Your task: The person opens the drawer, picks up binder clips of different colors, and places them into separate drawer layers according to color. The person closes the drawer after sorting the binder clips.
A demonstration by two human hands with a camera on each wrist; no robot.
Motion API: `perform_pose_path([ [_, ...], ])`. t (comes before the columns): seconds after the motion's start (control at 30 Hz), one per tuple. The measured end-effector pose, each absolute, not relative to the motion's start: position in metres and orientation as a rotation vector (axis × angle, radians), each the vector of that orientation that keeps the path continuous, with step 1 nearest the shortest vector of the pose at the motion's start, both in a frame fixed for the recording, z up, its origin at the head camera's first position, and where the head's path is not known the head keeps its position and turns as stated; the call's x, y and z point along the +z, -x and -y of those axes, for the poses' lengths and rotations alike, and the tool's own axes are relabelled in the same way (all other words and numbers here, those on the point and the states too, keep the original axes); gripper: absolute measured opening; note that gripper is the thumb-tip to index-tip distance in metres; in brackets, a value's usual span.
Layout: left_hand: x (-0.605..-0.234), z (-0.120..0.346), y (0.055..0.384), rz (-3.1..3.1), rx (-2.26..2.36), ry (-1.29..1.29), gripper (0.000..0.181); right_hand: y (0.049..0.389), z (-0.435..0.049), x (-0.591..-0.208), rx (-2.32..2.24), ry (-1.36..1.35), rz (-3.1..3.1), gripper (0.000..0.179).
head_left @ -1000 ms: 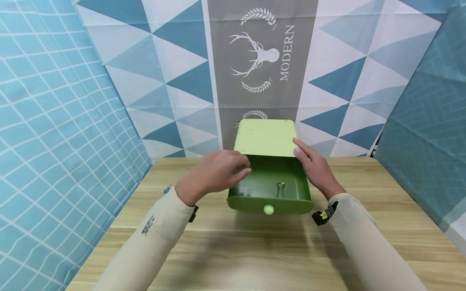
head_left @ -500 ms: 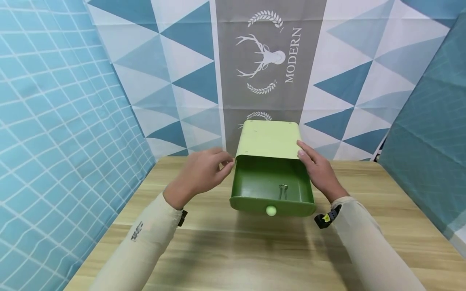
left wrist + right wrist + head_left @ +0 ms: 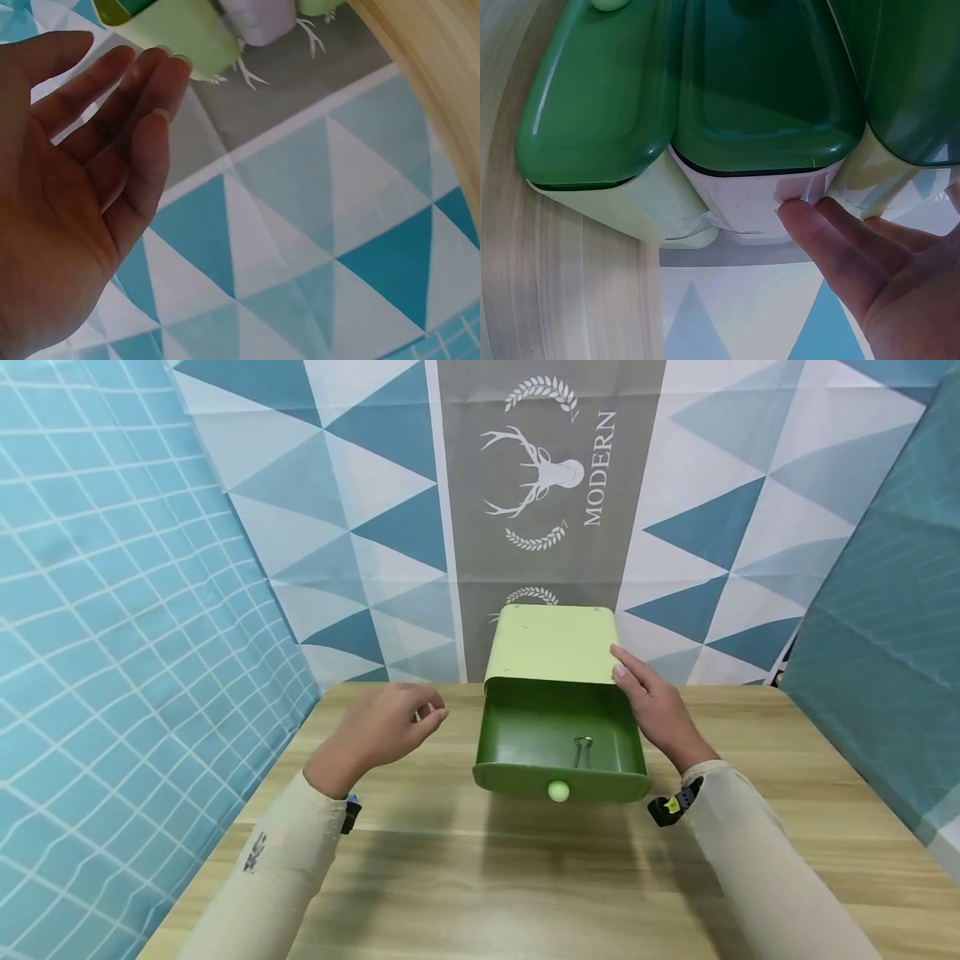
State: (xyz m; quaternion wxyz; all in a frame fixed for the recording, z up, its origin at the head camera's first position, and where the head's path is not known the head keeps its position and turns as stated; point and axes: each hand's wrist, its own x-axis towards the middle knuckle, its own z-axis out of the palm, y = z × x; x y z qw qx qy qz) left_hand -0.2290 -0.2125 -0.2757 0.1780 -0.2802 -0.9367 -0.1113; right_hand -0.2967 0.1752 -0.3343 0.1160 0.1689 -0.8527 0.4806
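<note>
In the head view a stacked drawer unit (image 3: 555, 643) with a light green top stands at the back of the table. Its dark green top drawer (image 3: 525, 735) is pulled out, a round pale green knob (image 3: 558, 791) on its front. Inside lies what looks like a binder clip (image 3: 582, 752); only its wire handles show. My right hand (image 3: 660, 710) rests on the unit's right side, its fingers (image 3: 832, 247) extended along the casing in the right wrist view. My left hand (image 3: 382, 727) hovers left of the drawer, fingers loosely curled, holding nothing.
Below the top drawer are a pinkish middle casing (image 3: 742, 199) and a light green lower one (image 3: 645, 199), their dark green drawers pushed in. A small blue thing (image 3: 352, 798) peeks out behind my left wrist. Patterned cloth (image 3: 375, 485) hangs behind the wooden table (image 3: 450, 877).
My left hand has moved left, from over the drawer's left edge to the space beside the unit. My right hand stays on the unit's side, and the drawer remains pulled out.
</note>
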Motion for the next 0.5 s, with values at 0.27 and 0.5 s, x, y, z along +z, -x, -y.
perform_pose_path([
  [0.27, -0.294, 0.244, 0.234, 2.770, -0.296, 0.669, 0.020, 0.297, -0.176, -0.331, 1.403, -0.527, 2.488, 0.055],
  [0.5, -0.317, 0.271, 0.232, 2.929, -0.306, 0.523, 0.022, 0.297, -0.176, -0.332, 1.436, -0.495, 2.507, 0.057],
])
